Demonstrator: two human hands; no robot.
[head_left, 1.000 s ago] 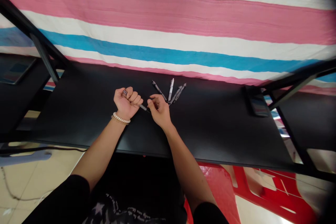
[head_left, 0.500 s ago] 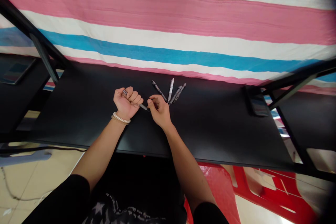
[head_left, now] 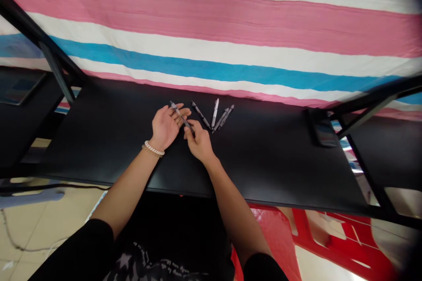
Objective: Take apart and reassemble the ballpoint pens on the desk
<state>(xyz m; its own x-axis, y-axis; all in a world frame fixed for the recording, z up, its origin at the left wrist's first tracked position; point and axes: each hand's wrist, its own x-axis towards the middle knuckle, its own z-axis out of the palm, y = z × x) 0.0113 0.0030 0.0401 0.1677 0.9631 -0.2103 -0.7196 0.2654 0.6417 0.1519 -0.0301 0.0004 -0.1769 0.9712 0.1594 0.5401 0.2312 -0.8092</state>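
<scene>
Striped cloth hangs behind the black surface. Left hand lies opened, palm up, a pen across its fingers, long axis slanting down-right into the right hand, which pinches its lower end. Four pens lie fanned just right.

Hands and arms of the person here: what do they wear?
The left hand has a pale beaded bracelet at the wrist. The right hand wears nothing. Both forearms are bare, with black sleeves pushed up above the elbows.
</scene>
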